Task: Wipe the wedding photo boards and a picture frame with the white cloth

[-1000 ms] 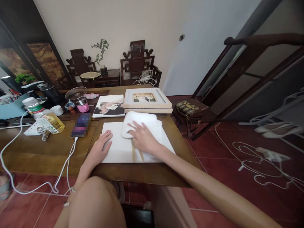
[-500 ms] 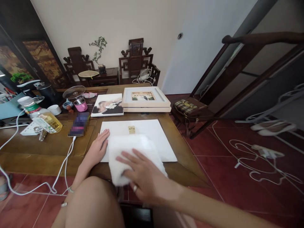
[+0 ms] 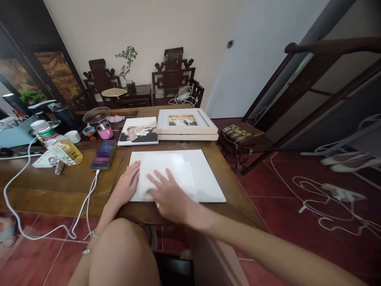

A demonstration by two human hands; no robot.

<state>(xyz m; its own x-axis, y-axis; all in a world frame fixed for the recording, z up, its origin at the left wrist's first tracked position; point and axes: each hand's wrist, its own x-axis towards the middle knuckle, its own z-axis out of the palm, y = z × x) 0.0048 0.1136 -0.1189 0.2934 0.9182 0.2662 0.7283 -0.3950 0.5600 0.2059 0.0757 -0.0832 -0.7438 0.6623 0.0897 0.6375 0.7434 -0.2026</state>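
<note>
A white board or panel [image 3: 210,186] lies flat near the table's front edge. On its left and middle rests a folded white cloth [image 3: 186,174], faint against the white surface and slightly blurred. My right hand [image 3: 171,196] lies over the cloth's front part with fingers spread, pressing it from above; a ring shows on one finger. At the board's left edge, my left hand [image 3: 126,184] rests with its fingers stretched out on the rim, beside the cloth. The board's middle is hidden under the cloth.
Behind the board are stacked pale picture frames [image 3: 187,135] and a photo panel [image 3: 138,133]. To the left are a phone [image 3: 103,155] with a white cable, a pink cup [image 3: 105,131] and a bottle [image 3: 67,149]. A dark chair [image 3: 256,139] holds a checked bag [image 3: 236,134].
My right hand and the cloth have moved forward, from over the board's front edge fully onto the board. The small yellowish patch on the board is now covered. My left hand stays at the edge.
</note>
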